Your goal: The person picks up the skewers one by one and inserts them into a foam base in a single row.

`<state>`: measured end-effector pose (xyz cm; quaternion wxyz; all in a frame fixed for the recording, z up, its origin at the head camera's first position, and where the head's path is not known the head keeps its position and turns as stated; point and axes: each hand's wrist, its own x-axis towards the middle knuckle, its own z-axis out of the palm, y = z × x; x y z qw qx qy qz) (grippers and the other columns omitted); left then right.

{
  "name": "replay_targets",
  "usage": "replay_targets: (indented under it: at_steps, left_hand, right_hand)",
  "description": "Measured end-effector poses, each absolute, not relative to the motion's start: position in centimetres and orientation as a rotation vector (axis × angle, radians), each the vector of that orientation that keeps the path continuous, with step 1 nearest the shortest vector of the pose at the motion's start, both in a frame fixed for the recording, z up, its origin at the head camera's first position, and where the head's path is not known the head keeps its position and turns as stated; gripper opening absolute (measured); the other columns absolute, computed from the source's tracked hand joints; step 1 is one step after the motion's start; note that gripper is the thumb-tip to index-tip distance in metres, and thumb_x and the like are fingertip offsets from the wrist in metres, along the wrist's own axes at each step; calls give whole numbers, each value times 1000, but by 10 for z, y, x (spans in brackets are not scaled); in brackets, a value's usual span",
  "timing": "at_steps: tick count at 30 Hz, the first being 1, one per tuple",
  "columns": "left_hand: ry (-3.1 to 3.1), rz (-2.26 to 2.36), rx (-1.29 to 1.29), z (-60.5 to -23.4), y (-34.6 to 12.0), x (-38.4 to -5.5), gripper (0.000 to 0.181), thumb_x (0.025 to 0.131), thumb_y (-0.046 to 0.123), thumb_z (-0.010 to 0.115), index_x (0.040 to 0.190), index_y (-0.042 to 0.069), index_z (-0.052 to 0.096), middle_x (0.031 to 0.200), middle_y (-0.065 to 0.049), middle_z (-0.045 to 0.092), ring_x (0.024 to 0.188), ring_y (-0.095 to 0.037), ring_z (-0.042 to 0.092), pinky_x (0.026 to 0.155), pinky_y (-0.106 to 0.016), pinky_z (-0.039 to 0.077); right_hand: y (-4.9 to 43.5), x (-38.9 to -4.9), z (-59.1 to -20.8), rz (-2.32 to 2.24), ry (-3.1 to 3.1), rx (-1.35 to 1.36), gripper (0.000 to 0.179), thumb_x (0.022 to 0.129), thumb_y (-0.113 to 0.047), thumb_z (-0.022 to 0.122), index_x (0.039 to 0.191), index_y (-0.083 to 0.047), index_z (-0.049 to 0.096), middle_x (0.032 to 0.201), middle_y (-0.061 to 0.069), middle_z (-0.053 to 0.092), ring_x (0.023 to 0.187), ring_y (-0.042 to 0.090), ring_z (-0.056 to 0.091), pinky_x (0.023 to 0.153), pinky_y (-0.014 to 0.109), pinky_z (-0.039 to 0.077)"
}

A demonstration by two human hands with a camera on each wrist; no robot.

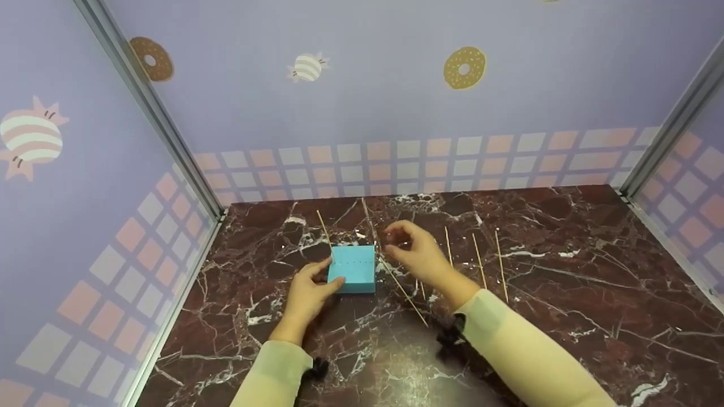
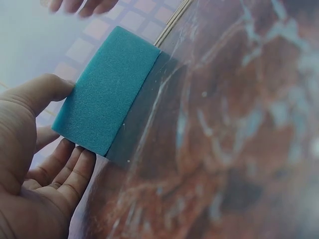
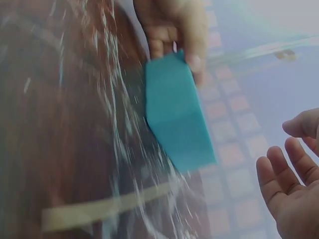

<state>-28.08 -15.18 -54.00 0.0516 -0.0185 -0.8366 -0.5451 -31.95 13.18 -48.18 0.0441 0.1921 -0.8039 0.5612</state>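
A light blue foam block (image 1: 359, 271) sits on the marbled table, with a row of small dark dots across its top. My left hand (image 1: 308, 291) grips its left side, thumb on the near edge and fingers along the left end; the left wrist view shows the thumb and fingertips against the foam (image 2: 107, 92). To the right of the block, my right hand (image 1: 418, 251) is raised, fingers loosely bent. Nothing shows between its thumb and fingers in the right wrist view, where the hand (image 3: 296, 181) is apart from the block (image 3: 177, 114).
A thin wooden stick (image 1: 324, 228) lies beyond the block's far left corner. Another stick (image 1: 406, 295) slants to the block's right. Further right lie three more sticks (image 1: 501, 264), roughly parallel. Patterned panels (image 1: 384, 102) stand behind and at both sides of the table.
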Motion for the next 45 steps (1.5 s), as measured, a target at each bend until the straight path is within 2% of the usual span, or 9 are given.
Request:
replay_targets:
  at_steps: [4,10,18,27,32,39,45]
  left_hand:
    - [-2548,-1652,-66,-540,-151,-279,63,99,22,90,156,4,68,150,-20,67,115,-27,72,95,-34,63]
    - [-2532,-1650,-89,-541,-151,-280,63,99,22,90,155,2,68,152,-21,65,119,-31,72,104,-44,64]
    - [-2528,-1652,-75,-542,-153,-280,62,99,17,90,155,2,68,151,-19,65,120,-29,72,101,-34,63]
    - [-2519,-1648,-85,-542,-151,-281,57,103,20,87,154,3,69,151,-18,66,124,-31,71,105,-42,63]
    - [-2512,-1660,-66,-543,-150,-282,56,102,19,87,153,3,70,151,-17,67,124,-30,72,103,-39,63]
    - [-2509,-1673,-72,-543,-152,-282,56,102,17,87,154,3,70,151,-17,66,123,-30,73,100,-31,63]
    - [-2504,-1667,-78,-544,-152,-283,56,102,18,88,153,3,70,149,-18,67,119,-28,73,94,-20,60]
  right_hand:
    - [163,-312,-481,1637,-2474,540,34,100,2,78,133,0,71,121,22,75,108,23,71,99,35,62]
    - [202,-301,-483,1556,-2456,484,32,99,3,79,131,2,73,119,23,76,103,17,70,96,33,61]
    - [229,-293,-505,1521,-2432,413,26,103,1,77,128,-3,75,115,19,76,96,11,69,85,23,59]
    - [258,-305,-524,1560,-2380,211,25,103,5,74,127,3,74,116,22,77,97,4,65,88,17,55]
    - [283,-313,-527,1521,-2377,63,27,104,3,71,132,4,72,121,26,76,97,0,64,88,15,52]
    - [309,-321,-533,1399,-2417,-121,32,101,2,72,133,3,72,123,27,76,99,12,67,76,12,51]
    - [325,-324,-531,1304,-2514,-207,37,99,-5,77,135,5,72,122,28,76,90,10,66,68,14,52]
